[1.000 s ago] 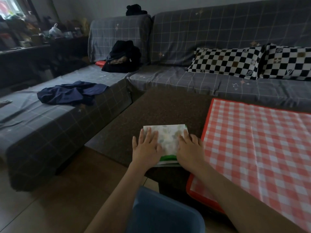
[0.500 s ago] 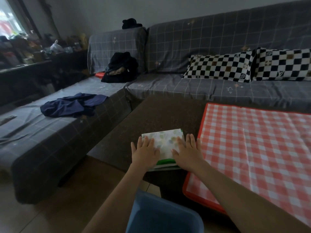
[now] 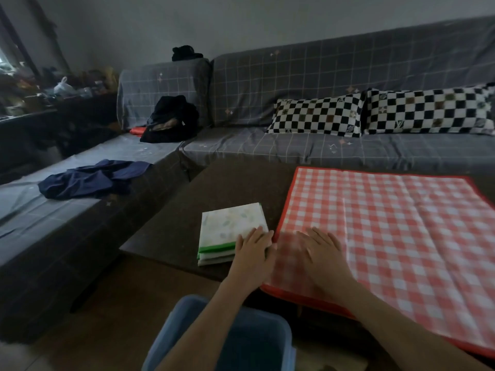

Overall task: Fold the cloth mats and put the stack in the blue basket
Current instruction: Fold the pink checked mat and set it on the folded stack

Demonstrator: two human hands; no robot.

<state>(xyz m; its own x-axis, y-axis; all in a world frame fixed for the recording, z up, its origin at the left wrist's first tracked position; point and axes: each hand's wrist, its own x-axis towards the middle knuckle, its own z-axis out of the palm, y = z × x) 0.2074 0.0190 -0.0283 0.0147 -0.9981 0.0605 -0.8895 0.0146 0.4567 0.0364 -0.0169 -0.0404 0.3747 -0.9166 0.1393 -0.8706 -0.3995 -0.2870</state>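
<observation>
Fingers of left hand (image 3: 253, 246) lie straight and together, flat on the near right corner of the folded stack (image 3: 232, 231). Right hand (image 3: 321, 246) rests flat, fingers slightly spread, on the red checked mat (image 3: 401, 236); motion blur smears its fingertips. Stack sits at the table (image 3: 235, 183) front edge, just beside the mat's border. Basket (image 3: 171, 333) stands below on the floor, partly hidden by the forearms and cut off by the frame.

Red-checked mat (image 3: 388, 236), pale leafy green-edged stack (image 3: 230, 231), blue basket (image 3: 262, 341)
</observation>
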